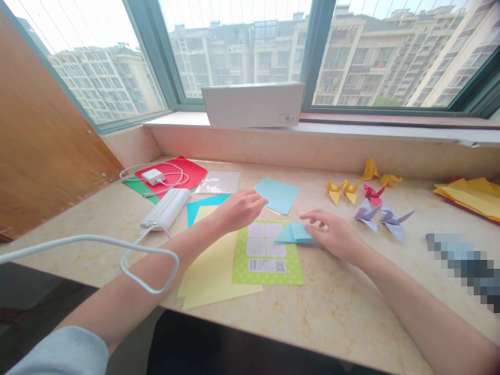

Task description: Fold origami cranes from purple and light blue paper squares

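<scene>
A folded piece of light-blue paper [295, 233], with a triangular point to the left, overlaps a green dotted packet [239, 271]. Its right edge is held by the fingers of my right hand [332, 234], the index finger raised above it. My left hand [246, 208] has its fingers curled together over the table, and nothing shows between them. Just beyond that hand lies a flat light-blue square sheet [279, 195]. Pale yellow sheets [213, 271] are spread under my left forearm and partly under the packet. A brighter blue sheet [199, 209] shows behind them.
Several folded paper cranes [367, 195] in yellow, red and lilac stand at the right. Yellow paper [472, 195] is stacked farther right. At left are a red sheet [195, 169], a charger [153, 177] and a white power bank [167, 205]; a white cable [97, 238] crosses my left forearm.
</scene>
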Tool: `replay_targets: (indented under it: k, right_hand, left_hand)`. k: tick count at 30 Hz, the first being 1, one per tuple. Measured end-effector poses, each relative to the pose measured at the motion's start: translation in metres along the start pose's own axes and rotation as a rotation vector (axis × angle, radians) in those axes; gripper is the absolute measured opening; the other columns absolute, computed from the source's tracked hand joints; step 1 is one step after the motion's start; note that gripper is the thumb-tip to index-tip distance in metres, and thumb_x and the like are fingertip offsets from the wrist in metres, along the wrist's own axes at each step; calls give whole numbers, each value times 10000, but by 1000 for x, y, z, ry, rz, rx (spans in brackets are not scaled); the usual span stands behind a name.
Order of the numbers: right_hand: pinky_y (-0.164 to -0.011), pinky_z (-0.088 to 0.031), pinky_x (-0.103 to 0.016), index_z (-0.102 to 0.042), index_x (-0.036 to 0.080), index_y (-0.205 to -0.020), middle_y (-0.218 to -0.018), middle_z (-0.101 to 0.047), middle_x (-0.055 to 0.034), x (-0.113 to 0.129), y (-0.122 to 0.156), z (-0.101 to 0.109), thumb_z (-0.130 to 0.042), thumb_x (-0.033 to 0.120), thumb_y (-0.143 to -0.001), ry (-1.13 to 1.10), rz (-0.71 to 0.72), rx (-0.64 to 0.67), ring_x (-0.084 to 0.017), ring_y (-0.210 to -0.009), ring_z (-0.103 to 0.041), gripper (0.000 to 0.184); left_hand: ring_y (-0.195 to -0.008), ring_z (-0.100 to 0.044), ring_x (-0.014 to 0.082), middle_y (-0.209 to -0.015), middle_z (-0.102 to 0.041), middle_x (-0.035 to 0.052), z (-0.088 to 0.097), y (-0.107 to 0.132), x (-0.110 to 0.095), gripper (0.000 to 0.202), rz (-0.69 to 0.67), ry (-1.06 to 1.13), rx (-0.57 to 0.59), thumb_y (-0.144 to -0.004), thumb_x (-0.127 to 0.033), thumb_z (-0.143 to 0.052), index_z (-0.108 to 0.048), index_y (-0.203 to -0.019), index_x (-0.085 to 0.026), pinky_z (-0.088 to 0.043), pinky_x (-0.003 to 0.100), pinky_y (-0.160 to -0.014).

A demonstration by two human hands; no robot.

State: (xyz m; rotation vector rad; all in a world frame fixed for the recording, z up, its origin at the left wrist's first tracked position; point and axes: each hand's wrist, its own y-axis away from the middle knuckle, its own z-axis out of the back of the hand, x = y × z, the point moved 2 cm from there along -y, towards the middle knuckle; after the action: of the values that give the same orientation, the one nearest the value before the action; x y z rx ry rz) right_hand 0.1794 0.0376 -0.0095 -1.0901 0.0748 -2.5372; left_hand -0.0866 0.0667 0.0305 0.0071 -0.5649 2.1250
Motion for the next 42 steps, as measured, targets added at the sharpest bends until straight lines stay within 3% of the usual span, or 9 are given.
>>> replay_targets:
  k: [3,7,13,20,24,32,42]
  right_hand:
    - [-816,-500,-367,-725,208,-1072,-1179,-672,-93,-3,-2,2,-544,250,-893,10,57,-45,-236,-1032,-629,258]
    - [-829,-493,-391,-742,197,-1013,-1044,-726,-91,-4,-3,8,-552,267,-897,42,78,-49,-241,-960,-651,233]
    - [-821,-487,-382,-760,205,-924,-936,-736,-69,6,0,8,-634,271,-867,83,142,74,-230,-890,-653,154]
    - [-834,-493,-407,-780,217,-890,-918,-724,-86,0,0,2,-633,251,-878,191,220,115,-249,-887,-641,151]
    - [-821,-499,-410,-786,248,-899,-931,-715,-81,-5,1,0,-624,281,-889,189,209,126,-248,-882,-642,166]
    - [-817,-515,-408,-771,280,-909,-990,-690,-68,-10,4,-2,-622,356,-892,146,105,145,-251,-909,-642,169]
    - [-777,-537,-384,-760,289,-928,-1029,-670,-75,-11,7,-3,-605,404,-904,133,45,168,-255,-940,-633,195]
  left_hand:
    - [-767,-552,189,-736,-605,62,5,0,-3,227,-82,-73,93,-915,-55,-441,-624,-809,-137,-462,325,-731]
    - [-769,-552,183,-752,-623,55,6,5,-2,184,-187,-85,133,-907,-60,-476,-631,-848,-140,-449,317,-727]
    - [-782,-579,179,-785,-660,48,-5,0,-7,186,-266,-35,92,-929,-90,-472,-647,-922,-152,-444,313,-724]
    - [-793,-604,176,-812,-681,59,-18,-2,-17,207,-254,127,-16,-942,-95,-445,-640,-912,-158,-454,322,-753]
    - [-903,-624,194,-891,-707,72,-18,9,-13,193,-150,275,-44,-952,-135,-460,-646,-983,-170,-467,334,-798]
    - [-991,-615,207,-990,-723,80,-17,16,-12,218,-115,343,47,-959,-114,-452,-648,-1045,-155,-475,360,-886]
    - [-969,-624,209,-955,-725,89,-20,16,-18,225,-122,382,14,-974,-126,-453,-661,-1051,-164,-476,357,-855]
